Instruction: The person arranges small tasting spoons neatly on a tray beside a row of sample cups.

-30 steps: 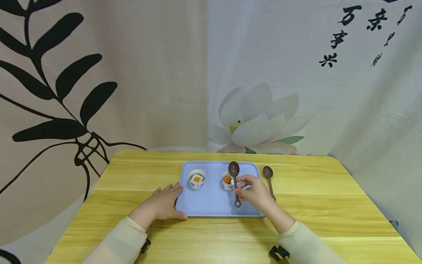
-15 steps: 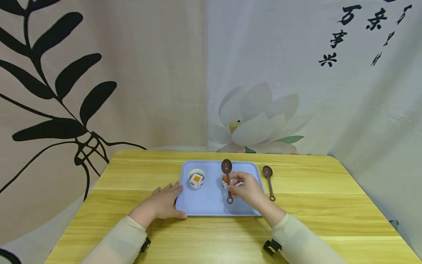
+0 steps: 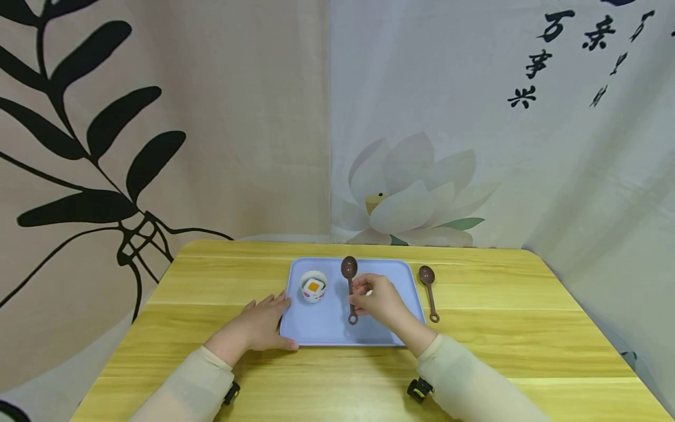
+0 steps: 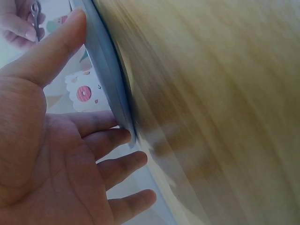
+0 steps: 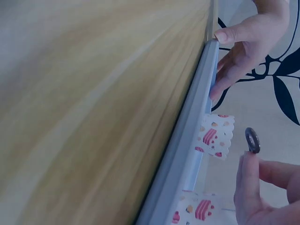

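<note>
The right hand pinches a spoon by its handle above the tray. The left hand, fingers spread, touches the tray's left edge. On the tray stands a cup; right of the tray, a second spoon lies on the desk.
</note>
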Demonstrator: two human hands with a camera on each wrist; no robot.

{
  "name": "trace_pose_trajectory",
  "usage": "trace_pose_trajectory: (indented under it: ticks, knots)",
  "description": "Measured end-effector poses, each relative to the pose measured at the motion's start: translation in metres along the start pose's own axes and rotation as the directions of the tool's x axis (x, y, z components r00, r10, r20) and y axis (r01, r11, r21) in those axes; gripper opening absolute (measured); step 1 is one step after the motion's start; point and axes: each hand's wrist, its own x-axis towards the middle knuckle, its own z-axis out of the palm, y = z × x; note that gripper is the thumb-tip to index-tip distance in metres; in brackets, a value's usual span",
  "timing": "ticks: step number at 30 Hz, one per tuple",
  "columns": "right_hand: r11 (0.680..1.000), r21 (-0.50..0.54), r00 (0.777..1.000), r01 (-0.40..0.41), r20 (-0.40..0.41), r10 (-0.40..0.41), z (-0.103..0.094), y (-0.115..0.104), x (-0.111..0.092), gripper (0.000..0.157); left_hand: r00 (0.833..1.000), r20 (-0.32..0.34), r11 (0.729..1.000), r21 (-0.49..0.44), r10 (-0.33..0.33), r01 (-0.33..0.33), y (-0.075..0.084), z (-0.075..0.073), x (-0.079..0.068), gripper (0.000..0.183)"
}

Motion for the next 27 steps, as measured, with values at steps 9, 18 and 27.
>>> trace_pose_trajectory:
  ticks: [9, 18, 27]
  knots:
    - [1.000, 0.000, 1.000, 0.009, 0.008, -0.009, 0.013, 0.002, 0.005, 0.022, 1.000, 0.001, 1.000, 0.009, -0.004, 0.004, -0.002, 0.001, -0.001, 0.102]
    - [1.000, -0.025, 1.000, -0.003, 0.025, 0.003, 0.024, 0.006, 0.006, 0.025, 1.000, 0.000, 1.000, -0.002, -0.001, 0.001, -0.002, 0.002, 0.000, 0.103]
    - [0.995, -0.082, 0.998, -0.052, 0.026, 0.055, 0.030, 0.006, 0.005, 0.025, 1.000, 0.006, 1.000, 0.003, 0.008, -0.008, -0.002, 0.002, 0.001, 0.103]
